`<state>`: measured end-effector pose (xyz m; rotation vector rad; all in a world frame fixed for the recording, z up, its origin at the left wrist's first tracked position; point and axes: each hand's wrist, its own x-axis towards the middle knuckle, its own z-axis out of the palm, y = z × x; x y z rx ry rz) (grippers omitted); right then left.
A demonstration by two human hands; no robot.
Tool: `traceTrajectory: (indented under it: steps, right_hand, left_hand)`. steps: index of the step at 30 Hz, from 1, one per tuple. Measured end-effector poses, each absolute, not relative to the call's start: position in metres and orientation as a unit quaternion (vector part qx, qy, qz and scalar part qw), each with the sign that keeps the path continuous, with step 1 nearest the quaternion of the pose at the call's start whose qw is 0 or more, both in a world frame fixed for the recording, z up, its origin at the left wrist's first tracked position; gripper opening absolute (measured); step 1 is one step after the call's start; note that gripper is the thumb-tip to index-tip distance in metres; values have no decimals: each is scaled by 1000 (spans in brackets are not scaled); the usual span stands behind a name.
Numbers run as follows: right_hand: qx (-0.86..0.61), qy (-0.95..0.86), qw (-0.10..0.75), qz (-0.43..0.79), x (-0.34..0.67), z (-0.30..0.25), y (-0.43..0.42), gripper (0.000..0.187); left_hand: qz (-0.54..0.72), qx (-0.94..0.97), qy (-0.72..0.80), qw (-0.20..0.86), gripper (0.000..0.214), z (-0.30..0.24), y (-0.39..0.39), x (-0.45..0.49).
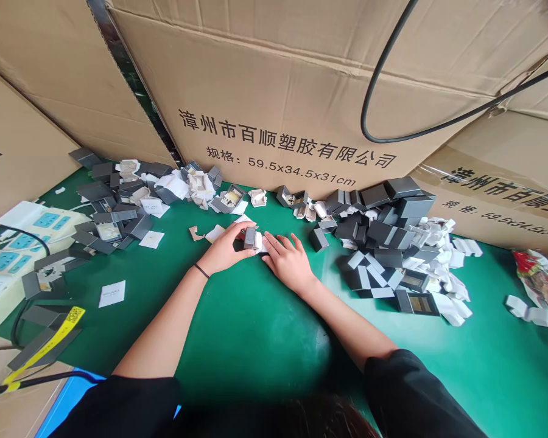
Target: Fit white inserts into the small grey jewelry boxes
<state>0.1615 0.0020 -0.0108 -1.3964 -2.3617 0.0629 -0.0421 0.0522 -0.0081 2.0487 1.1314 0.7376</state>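
Observation:
In the head view, my left hand [228,247] is closed around a small dark grey box [249,236], with thumb and fingers on its sides. A white piece [258,241] shows at the box's right end. My right hand [288,260] lies low over the table just to the right, its fingers stretched out and slightly apart. Its index fingertip reaches the white piece; whether it touches or presses it I cannot tell. Behind my left hand lie a torn paper scrap [214,233] and a small beige cardboard piece [195,233].
Dark boxes and white inserts are heaped at left [114,213] and right [393,237] on the green table [256,340]. A white power strip [27,249] stands far left. Large cardboard cartons [274,91] wall the back; a black cable [369,103] hangs before them. A plastic bag [541,283] lies far right.

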Motion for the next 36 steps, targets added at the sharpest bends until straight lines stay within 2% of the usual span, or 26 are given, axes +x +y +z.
traceTrajectory:
  steps: [6, 11, 14, 24, 33, 36]
  right_hand:
    - [-486, -820, 284, 102, 166, -13, 21, 48]
    - [-470, -803, 332, 153, 161, -20, 27, 33]
    - [-453, -813, 332, 151, 162, -20, 29, 31]
    - [-401, -861, 287, 124, 169, -7, 37, 21]
    - [-352, -925, 111, 86, 164, 22, 56, 22]
    - [-353, -931, 75, 64, 159, 27, 57, 21]
  left_hand:
    - [275, 786, 435, 342, 61, -7, 54, -43]
    - [273, 789, 431, 342, 60, -7, 54, -43]
    - [269, 792, 429, 342, 60, -6, 54, -43]
    - [261, 792, 434, 341, 60, -4, 52, -42]
    - [255, 794, 426, 350, 59, -4, 53, -43]
    - [258, 796, 422, 350, 59, -5, 54, -44]
